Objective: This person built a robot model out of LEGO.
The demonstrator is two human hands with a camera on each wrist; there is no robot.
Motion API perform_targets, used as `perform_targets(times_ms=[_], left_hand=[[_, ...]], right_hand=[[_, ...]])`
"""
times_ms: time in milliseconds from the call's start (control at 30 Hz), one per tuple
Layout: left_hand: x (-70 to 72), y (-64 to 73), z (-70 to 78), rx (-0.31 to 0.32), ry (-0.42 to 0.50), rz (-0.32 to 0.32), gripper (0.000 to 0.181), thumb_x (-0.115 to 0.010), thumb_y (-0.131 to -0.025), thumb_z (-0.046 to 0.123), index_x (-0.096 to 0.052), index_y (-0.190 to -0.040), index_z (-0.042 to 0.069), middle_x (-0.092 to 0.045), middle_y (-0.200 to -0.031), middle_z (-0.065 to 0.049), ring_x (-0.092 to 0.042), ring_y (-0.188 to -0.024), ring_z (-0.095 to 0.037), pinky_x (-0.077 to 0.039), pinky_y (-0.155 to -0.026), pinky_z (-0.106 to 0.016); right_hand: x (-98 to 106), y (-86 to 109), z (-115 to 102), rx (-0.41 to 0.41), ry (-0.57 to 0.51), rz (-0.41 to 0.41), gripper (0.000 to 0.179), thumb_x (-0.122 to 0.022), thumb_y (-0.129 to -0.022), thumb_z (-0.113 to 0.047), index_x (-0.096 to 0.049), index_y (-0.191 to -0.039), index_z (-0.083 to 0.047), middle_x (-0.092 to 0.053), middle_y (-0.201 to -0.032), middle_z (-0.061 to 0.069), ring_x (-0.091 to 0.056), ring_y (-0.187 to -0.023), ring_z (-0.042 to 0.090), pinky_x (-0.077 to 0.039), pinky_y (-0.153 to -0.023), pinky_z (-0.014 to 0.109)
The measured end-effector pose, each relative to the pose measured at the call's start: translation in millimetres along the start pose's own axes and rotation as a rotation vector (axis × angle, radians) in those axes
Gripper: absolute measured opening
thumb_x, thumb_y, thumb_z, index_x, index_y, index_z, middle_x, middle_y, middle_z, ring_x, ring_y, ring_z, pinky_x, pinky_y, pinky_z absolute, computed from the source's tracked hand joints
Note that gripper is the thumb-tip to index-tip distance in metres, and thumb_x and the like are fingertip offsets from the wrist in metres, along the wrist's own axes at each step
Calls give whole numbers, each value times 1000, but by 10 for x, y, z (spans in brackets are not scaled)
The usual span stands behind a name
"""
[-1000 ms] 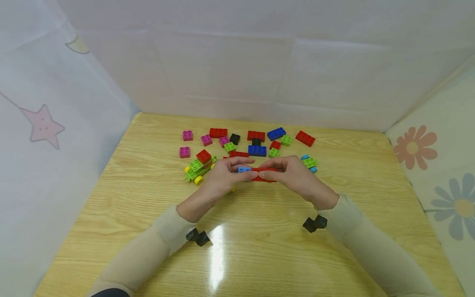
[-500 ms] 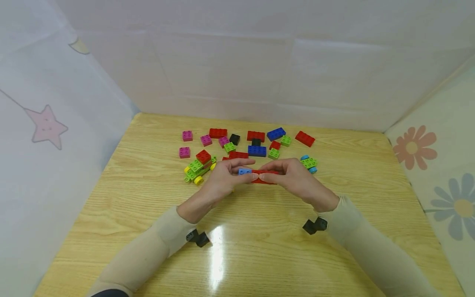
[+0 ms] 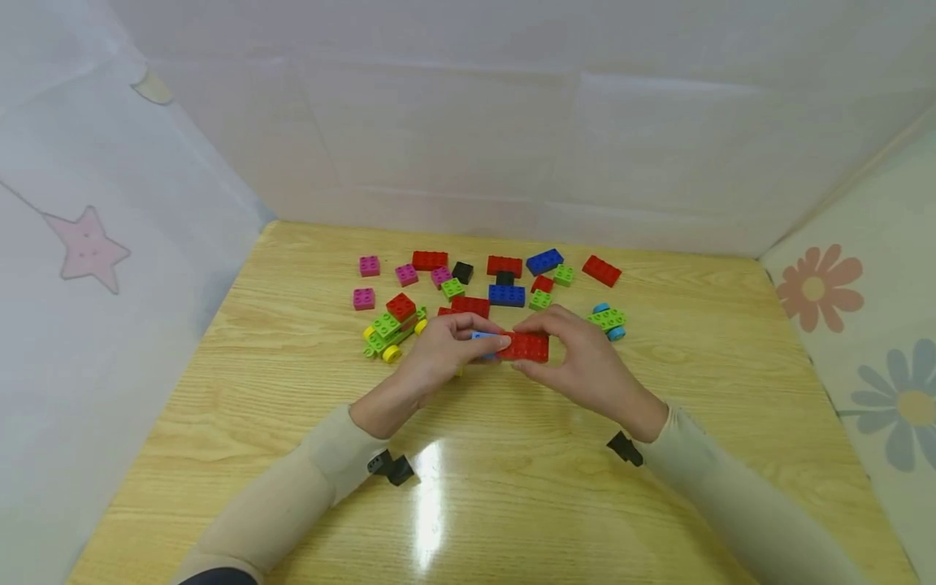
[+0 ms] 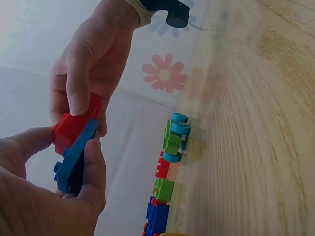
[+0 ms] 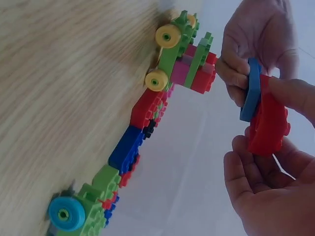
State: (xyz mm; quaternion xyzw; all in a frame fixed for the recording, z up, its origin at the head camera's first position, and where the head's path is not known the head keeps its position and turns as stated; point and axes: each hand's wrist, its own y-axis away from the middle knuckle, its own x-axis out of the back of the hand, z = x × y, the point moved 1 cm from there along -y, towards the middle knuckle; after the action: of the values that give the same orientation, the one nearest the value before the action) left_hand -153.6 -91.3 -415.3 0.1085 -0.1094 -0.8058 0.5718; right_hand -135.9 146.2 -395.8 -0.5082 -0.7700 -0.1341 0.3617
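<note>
Through my cameras I read the red brick [image 3: 528,348] and blue brick [image 5: 252,91] as smooth, hard plastic; the yellow wheel [image 5: 167,36] looks plastic too; the bench [image 3: 322,504] is glossy, wood-grained, throwing back a bright glare; the sleeves [image 3: 731,479] are matt cloth; the backdrop [image 3: 439,138], creased sheeting, I cannot place as cloth or plastic.
</note>
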Motion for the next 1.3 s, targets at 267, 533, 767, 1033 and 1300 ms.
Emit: perform_targets(times_ms=[267, 533, 767, 1033, 1300], left_hand=[[-14, -7, -90, -135, -335, 47, 30, -83, -104, 33, -81, -127, 14, -83, -124, -3, -78, -112, -21, -65, -99, -38], [38, 10, -90, -305, -308, 79, 23, -80, -106, 23, -80, -125, 10, -81, -128, -9, -78, -117, -24, -66, -103, -32], [86, -6, -45, -328, -283, 73, 22, -80, -106, 19, -80, -125, 9, -80, -131, -16, -77, -116, -24, -65, -99, -23], [150, -22, -14, -320, -246, 78, 20, -80, -106, 20, -81, -124, 11, -82, -130, -12, -78, -118, -24, -62, -97, -19], [207, -50, -16, -323, -199, 68, 23, -79, -106, 17, -81, -127, 7, -81, -132, -15, -80, -116, -22, -64, -95, -21]], right_hand=[[33, 109, 153, -42, 98, -37, 35, -89, -97, -18, -77, -129, -13, -75, -124, 2, -68, -108, 21, -64, -96, 52], [71, 297, 593, -205, 173, -91, 40, -87, -99, -23, -76, -134, -8, -77, -130, 10, -69, -110, 27, -62, -99, 52], [36, 364, 806, -241, 187, -159, 37, -86, -99, -24, -76, -131, -9, -76, -127, 11, -66, -106, 25, -60, -94, 45], [-19, 377, 853, -232, 194, -187, 37, -87, -99, -26, -76, -130, -10, -76, -125, 8, -66, -105, 22, -58, -94, 42], [-2, 359, 808, -230, 210, -208, 42, -87, -100, -30, -75, -135, -9, -77, -132, 10, -69, -115, 27, -60, -102, 50]])
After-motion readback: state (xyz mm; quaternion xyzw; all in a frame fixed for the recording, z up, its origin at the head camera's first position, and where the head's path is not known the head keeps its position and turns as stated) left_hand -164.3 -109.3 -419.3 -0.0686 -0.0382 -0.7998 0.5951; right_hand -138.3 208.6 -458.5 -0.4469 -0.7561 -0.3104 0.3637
